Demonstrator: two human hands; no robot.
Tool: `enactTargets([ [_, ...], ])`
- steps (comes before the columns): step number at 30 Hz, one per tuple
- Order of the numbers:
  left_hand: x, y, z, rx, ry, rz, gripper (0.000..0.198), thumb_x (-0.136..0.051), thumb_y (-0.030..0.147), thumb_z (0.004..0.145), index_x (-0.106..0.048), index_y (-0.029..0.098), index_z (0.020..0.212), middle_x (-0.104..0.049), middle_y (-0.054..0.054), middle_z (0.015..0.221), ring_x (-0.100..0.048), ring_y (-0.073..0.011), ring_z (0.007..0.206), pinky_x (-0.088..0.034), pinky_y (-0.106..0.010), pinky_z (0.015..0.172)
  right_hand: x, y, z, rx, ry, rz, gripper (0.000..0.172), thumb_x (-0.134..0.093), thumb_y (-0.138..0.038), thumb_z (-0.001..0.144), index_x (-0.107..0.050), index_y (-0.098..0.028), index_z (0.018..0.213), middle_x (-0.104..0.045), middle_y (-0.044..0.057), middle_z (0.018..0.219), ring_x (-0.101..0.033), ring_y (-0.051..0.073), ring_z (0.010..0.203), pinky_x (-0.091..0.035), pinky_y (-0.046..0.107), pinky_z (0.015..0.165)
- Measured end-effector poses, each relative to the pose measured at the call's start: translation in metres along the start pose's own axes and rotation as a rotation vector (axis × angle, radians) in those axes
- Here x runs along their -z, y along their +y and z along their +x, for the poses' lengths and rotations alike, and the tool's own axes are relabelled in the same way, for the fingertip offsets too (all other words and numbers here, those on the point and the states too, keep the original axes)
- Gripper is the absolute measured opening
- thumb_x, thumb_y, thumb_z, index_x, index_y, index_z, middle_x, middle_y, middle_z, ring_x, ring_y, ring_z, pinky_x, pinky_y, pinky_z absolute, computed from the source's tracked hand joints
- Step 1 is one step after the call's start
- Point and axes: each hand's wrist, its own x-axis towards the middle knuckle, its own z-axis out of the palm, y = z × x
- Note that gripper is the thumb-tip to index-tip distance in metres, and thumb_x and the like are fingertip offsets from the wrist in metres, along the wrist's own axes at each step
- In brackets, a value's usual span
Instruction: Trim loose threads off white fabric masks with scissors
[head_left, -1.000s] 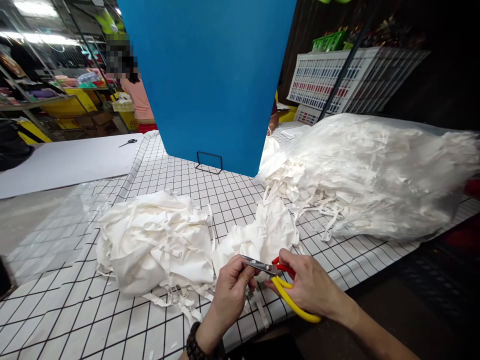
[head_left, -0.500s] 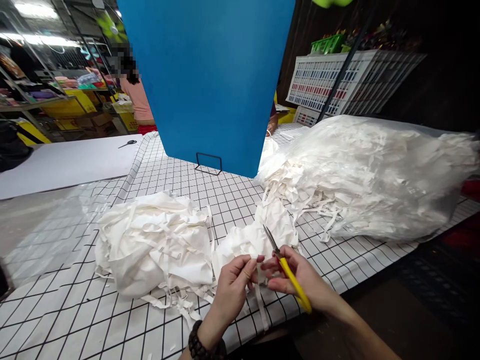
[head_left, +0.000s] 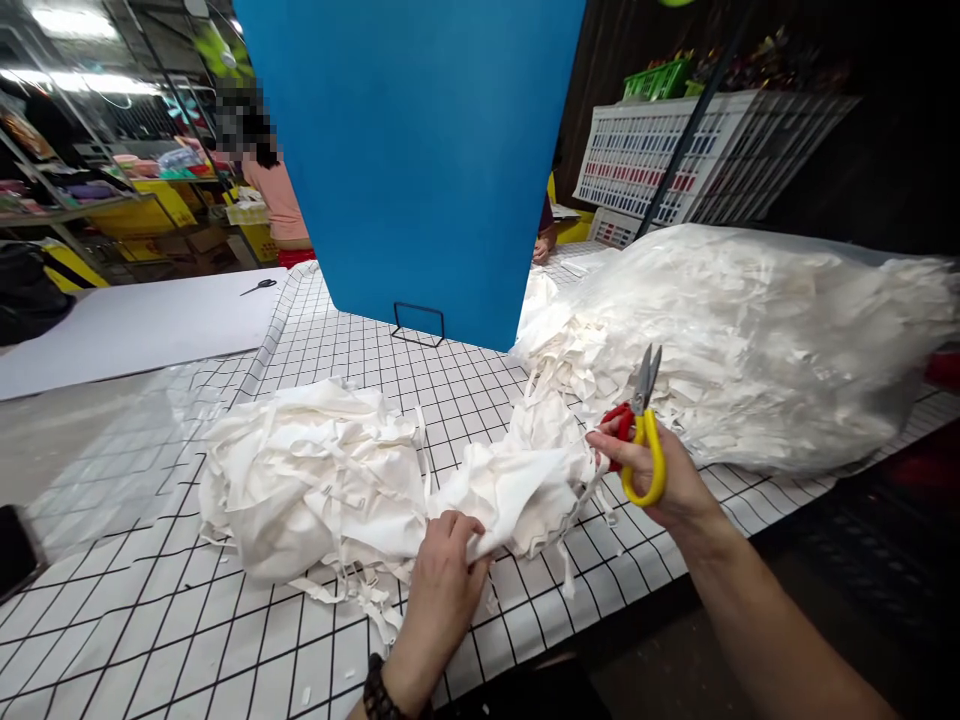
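My left hand [head_left: 442, 575] pinches the near edge of a white cloth piece [head_left: 517, 480] that lies on the checked table cover [head_left: 150, 620]. My right hand [head_left: 656, 470] is raised to the right of that piece and grips yellow and red scissors [head_left: 641, 425], blades pointing up and closed; its fingertips also touch the cloth's right edge. A heap of white cloth pieces with straps [head_left: 315, 485] sits just left of my left hand.
A large clear plastic bag of white cloth [head_left: 757, 340] fills the right side. A blue upright board [head_left: 420, 160] stands behind on a wire stand. A person in a pink top [head_left: 274, 195] works beyond it. Black scissors [head_left: 257, 287] lie on a white sheet, far left.
My right hand rose and moved right with the scissors, blades now upright. My left hand dropped lower and grabbed the cloth's near edge; the cloth piece spread out between both hands.
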Motion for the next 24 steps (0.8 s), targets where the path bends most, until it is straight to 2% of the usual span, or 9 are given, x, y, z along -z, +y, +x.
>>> enactTargets([
  [2, 0.006, -0.002, 0.005, 0.052, -0.053, -0.09, 0.012, -0.059, 0.025, 0.085, -0.069, 0.021, 0.09, -0.068, -0.007, 0.089, -0.061, -0.0265, 0.087, -0.047, -0.037, 0.079, 0.008, -0.003, 0.004, 0.017, 0.029, -0.013, 0.033, -0.086, -0.03, 0.062, -0.057, -0.019, 0.076, -0.058, -0.004, 0.073, -0.052, 0.008, 0.056, -0.04, 0.019, 0.047],
  [5, 0.024, -0.001, 0.016, 0.147, -0.111, -0.322, 0.025, -0.054, 0.037, 0.091, -0.072, 0.022, 0.099, -0.073, -0.005, 0.094, -0.064, -0.0243, 0.089, -0.046, -0.031, 0.079, 0.017, -0.003, 0.003, 0.04, 0.078, -0.018, 0.036, -0.087, -0.031, 0.058, -0.059, -0.019, 0.076, -0.058, -0.003, 0.074, -0.052, 0.01, 0.058, -0.042, 0.019, 0.046],
  [7, 0.035, -0.001, 0.023, 0.188, -0.103, -0.473, 0.031, -0.053, 0.042, 0.092, -0.073, 0.02, 0.101, -0.074, -0.005, 0.093, -0.063, -0.0231, 0.091, -0.046, -0.028, 0.079, 0.024, 0.0, 0.002, 0.048, 0.119, -0.04, 0.038, -0.087, -0.034, 0.057, -0.059, -0.019, 0.077, -0.058, -0.002, 0.075, -0.052, 0.01, 0.058, -0.041, 0.019, 0.044],
  [12, 0.039, -0.005, 0.038, 0.279, 0.021, -0.816, 0.03, -0.06, 0.042, 0.089, -0.072, 0.015, 0.093, -0.07, -0.002, 0.08, -0.06, -0.0154, 0.076, -0.045, -0.022, 0.07, 0.043, 0.018, 0.002, 0.006, 0.162, -0.226, 0.046, -0.09, -0.038, 0.05, -0.056, -0.02, 0.075, -0.062, 0.0, 0.075, -0.052, 0.011, 0.055, -0.04, 0.021, 0.042],
  [15, 0.033, -0.008, 0.049, 0.356, 0.173, -1.118, 0.024, -0.065, 0.039, 0.086, -0.068, 0.015, 0.09, -0.069, -0.002, 0.081, -0.062, -0.013, 0.074, -0.048, -0.02, 0.067, 0.047, 0.031, 0.003, -0.01, 0.246, -0.397, 0.05, -0.093, -0.035, 0.043, -0.056, -0.02, 0.074, -0.062, -0.001, 0.067, -0.055, 0.014, 0.056, -0.044, 0.024, 0.047],
  [17, 0.034, -0.008, 0.058, 0.345, 0.284, -1.237, 0.021, -0.061, 0.037, 0.089, -0.066, 0.017, 0.095, -0.069, -0.002, 0.089, -0.064, -0.0132, 0.085, -0.051, -0.021, 0.076, 0.045, 0.033, 0.001, 0.035, 0.326, -0.334, 0.049, -0.093, -0.032, 0.044, -0.056, -0.02, 0.074, -0.061, -0.001, 0.068, -0.055, 0.013, 0.057, -0.043, 0.023, 0.047],
  [19, 0.043, -0.004, 0.068, 0.291, 0.369, -1.299, 0.02, -0.053, 0.033, 0.095, -0.065, 0.019, 0.103, -0.07, -0.003, 0.099, -0.063, -0.0128, 0.1, -0.049, -0.022, 0.088, 0.043, 0.028, -0.002, 0.101, 0.37, -0.147, 0.047, -0.091, -0.032, 0.046, -0.054, -0.02, 0.074, -0.061, -0.002, 0.072, -0.052, 0.01, 0.052, -0.039, 0.021, 0.042],
  [21, 0.057, 0.003, 0.08, 0.245, 0.395, -1.426, 0.024, -0.045, 0.027, 0.099, -0.065, 0.018, 0.108, -0.07, -0.004, 0.105, -0.063, -0.0122, 0.105, -0.048, -0.023, 0.094, 0.043, 0.019, -0.003, 0.162, 0.378, 0.005, 0.045, -0.089, -0.032, 0.05, -0.053, -0.021, 0.075, -0.058, -0.003, 0.075, -0.047, 0.006, 0.048, -0.036, 0.02, 0.04],
  [24, 0.075, 0.015, 0.098, 0.263, 0.279, -1.678, 0.03, -0.038, 0.024, 0.101, -0.066, 0.015, 0.11, -0.073, -0.006, 0.101, -0.066, -0.0152, 0.101, -0.05, -0.028, 0.095, 0.052, 0.008, 0.003, 0.184, 0.398, -0.059, 0.043, -0.085, -0.036, 0.055, -0.051, -0.021, 0.076, -0.053, -0.006, 0.073, -0.045, 0.005, 0.047, -0.038, 0.02, 0.042],
])
